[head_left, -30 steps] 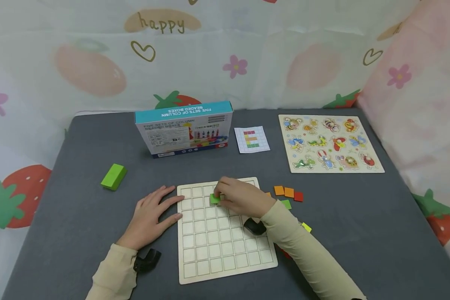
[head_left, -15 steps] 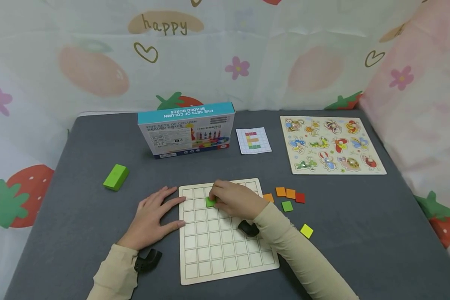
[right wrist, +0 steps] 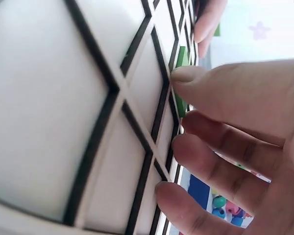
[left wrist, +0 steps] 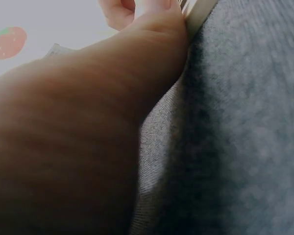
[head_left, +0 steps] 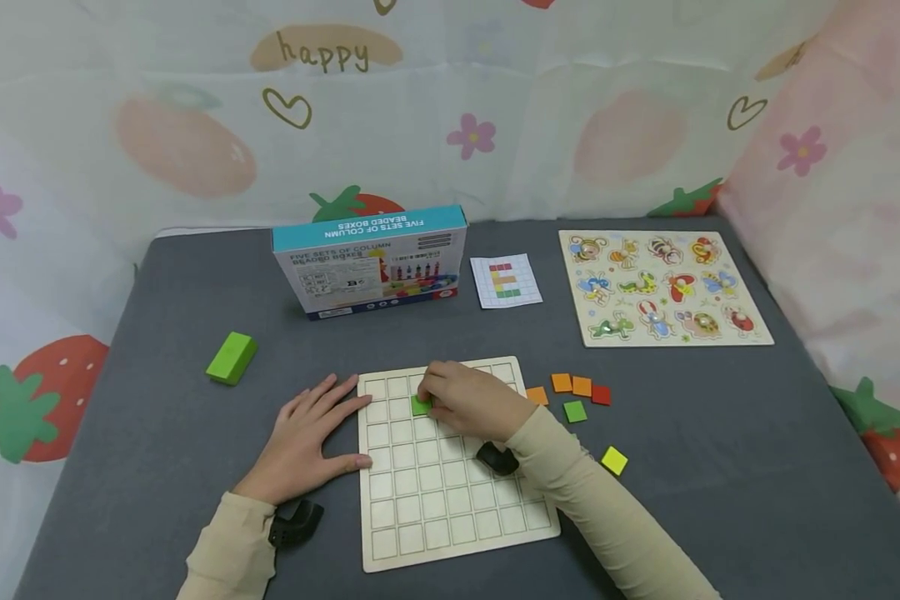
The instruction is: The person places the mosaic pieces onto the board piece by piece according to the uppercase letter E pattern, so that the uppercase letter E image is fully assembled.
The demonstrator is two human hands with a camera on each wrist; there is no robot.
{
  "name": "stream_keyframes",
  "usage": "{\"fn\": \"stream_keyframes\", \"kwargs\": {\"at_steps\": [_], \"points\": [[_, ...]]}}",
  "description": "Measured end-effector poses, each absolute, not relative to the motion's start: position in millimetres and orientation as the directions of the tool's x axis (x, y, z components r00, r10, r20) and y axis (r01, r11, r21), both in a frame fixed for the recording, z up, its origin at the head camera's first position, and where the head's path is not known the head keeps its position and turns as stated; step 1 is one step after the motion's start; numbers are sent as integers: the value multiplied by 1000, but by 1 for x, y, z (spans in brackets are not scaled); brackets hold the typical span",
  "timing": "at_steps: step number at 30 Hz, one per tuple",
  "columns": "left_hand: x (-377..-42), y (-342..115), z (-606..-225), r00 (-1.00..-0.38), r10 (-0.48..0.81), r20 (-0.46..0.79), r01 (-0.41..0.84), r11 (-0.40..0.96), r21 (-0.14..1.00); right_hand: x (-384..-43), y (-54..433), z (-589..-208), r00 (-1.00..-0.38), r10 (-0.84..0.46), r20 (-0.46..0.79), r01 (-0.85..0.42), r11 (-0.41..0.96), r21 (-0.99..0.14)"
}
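A pale wooden grid board [head_left: 460,530] lies on the grey table. Over its upper part, my right hand [head_left: 477,402] pinches a small green square tile [head_left: 421,406] between thumb and fingers. Seen from the right wrist, the thumb presses the side of the green tile [right wrist: 181,105], which is low against the grid. My left hand [head_left: 297,440] is spread flat, its index finger and thumb touching the board's left edge. The left wrist view shows mostly the base of that hand [left wrist: 157,54], and its fingertips are largely hidden.
Right of the board lie loose orange [head_left: 561,383], red [head_left: 601,395], green [head_left: 574,412] and yellow [head_left: 613,460] tiles. A green block [head_left: 232,358] is at left. Behind stand a cardboard box [head_left: 371,262], a pattern card [head_left: 525,280] and an insect puzzle board [head_left: 663,333].
My right hand has shifted slightly left over the board with the green tile, then stayed there. The left thumb has slid down along the board's edge.
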State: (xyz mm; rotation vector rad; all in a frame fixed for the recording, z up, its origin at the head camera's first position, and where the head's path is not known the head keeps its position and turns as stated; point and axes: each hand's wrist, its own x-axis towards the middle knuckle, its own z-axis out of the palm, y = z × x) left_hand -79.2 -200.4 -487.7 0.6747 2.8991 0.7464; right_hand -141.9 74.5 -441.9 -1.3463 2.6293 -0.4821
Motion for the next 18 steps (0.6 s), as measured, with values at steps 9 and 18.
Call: {"fn": "stream_keyframes", "kwargs": {"at_steps": [9,18], "points": [[-79,-199,-486,-901,432,31,391,779,490,-140,93,-429,-611,-790,51,-762,570,-306],[-80,-199,-488,-904,427,26,384,783,489,-124,194,-398,-813,-583,10,-561,777,-286]]}}
